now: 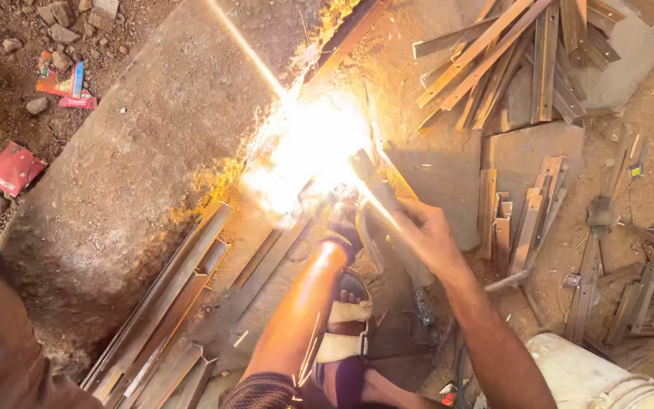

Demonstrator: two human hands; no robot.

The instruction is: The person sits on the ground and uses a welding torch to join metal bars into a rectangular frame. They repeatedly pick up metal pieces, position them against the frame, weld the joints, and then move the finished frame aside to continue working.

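On the far left, red paper wrappers (14, 168) lie on the dirt beside a broad grey concrete slab (138, 151). Along the slab's lower edge rests a bundle of long, uncut grey steel angle bars (162, 312), which I judge to be stock not yet worked.

In the middle, a white-hot burst of sparks (308, 148) hides the cutting point. The left hand (340, 220) reaches into the glare; its fingers appear clenched round the body of a handheld grinder (319, 201), though the brightness washes out the detail. A foot in a pale strapped sandal (348, 318) is planted just below. The right hand (427, 235) has its fingers wrapped round a short grey steel bar (372, 178), holding it at the edge of the sparks, so the piece being cut sits between the two hands on the ground.

To the right, short cut steel lengths (520, 216) stand stacked, with a larger heap of cut angle pieces (516, 53) above and more scattered offcuts (645, 280) further right. A white plastic bucket (592, 375) sits at the bottom. Judging by these piles, much cutting is done, and some remains.
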